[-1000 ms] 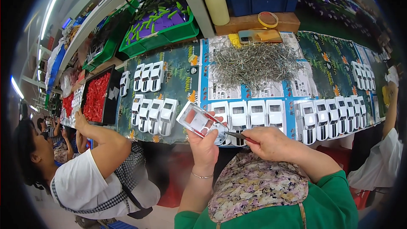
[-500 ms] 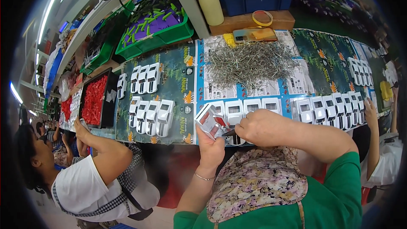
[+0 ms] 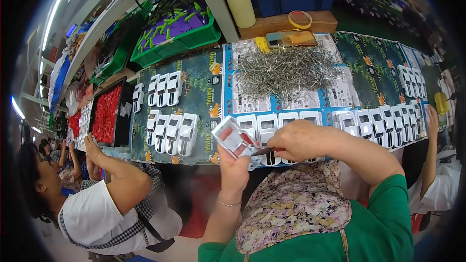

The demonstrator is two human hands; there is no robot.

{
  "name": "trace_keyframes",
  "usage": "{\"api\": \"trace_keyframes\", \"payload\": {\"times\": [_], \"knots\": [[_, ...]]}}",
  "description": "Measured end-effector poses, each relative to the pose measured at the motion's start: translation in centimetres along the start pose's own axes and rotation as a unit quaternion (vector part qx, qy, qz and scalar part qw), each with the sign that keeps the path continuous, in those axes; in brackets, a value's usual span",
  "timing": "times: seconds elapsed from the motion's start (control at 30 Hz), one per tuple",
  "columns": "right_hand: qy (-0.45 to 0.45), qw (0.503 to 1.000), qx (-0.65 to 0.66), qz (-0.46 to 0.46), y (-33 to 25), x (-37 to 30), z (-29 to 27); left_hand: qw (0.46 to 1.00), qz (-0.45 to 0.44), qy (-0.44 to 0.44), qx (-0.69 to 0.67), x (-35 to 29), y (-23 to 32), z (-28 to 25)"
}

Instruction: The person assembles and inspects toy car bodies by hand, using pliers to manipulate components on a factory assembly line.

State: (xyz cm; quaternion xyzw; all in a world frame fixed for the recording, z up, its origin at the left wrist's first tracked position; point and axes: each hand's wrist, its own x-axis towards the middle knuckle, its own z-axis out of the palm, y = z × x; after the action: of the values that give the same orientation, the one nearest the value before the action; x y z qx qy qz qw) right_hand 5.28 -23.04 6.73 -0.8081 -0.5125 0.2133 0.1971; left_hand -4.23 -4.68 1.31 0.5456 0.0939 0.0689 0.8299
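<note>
My left hand point(image 3: 234, 172) is closed round a white toy car body point(image 3: 228, 136), tilted with its hollow underside up. Red parts show inside the shell. In the fingers of my right hand point(image 3: 300, 140) is a slim dark tool point(image 3: 265, 151) with a reddish handle; its exact kind is hard to make out. The tool's tip reaches the near edge of the shell, by my left thumb. Just beyond my hands stands a row of white toy car bodies point(image 3: 267, 125), partly hidden by my right hand. Behind them lies a heap of thin metal rods point(image 3: 286, 73).
More white car bodies stand left point(image 3: 188, 133) and right point(image 3: 364, 126). A phone point(image 3: 291, 39), tape roll point(image 3: 300, 19) and pale bottle point(image 3: 240, 5) sit behind the heap. Green crate point(image 3: 179, 43) and black tray of red parts point(image 3: 108, 116) are left. Co-workers sit both sides.
My left hand has moved left and slightly up with the car body, turning it. My right hand has shifted a little, and more of the dark tool shows. The right co-worker's hand has moved.
</note>
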Motion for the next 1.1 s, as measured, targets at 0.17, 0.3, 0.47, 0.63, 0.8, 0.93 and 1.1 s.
{"api": "trace_keyframes", "payload": {"times": [0.17,0.3,0.47,0.63,0.8,0.93,1.1], "knots": [[0.065,0.995,0.004,0.077,0.0,-2.1,-0.8,0.987,0.145,0.046,0.059,2.4,1.1,-3.7],[0.143,0.975,-0.029,0.167,2.6,-3.7,-0.9,0.767,0.215,0.034,0.604,4.1,1.6,-7.7],[0.198,0.94,-0.137,0.241,4.3,-4.3,-1.0,0.625,0.242,0.096,0.736,4.5,3.0,-9.5],[0.196,0.929,-0.207,0.236,5.4,-4.2,-0.5,0.598,0.192,0.17,0.759,5.8,3.2,-11.3],[0.174,0.933,-0.24,0.202,5.7,-3.8,0.0,0.595,0.119,0.236,0.759,7.6,3.9,-13.1],[0.189,0.938,-0.241,0.164,5.7,-3.2,0.0,0.495,0.203,0.271,0.8,7.1,3.7,-11.5],[0.201,0.919,-0.323,0.101,6.2,-2.7,0.1,0.739,0.136,0.011,0.659,3.9,1.2,-3.4]]}}
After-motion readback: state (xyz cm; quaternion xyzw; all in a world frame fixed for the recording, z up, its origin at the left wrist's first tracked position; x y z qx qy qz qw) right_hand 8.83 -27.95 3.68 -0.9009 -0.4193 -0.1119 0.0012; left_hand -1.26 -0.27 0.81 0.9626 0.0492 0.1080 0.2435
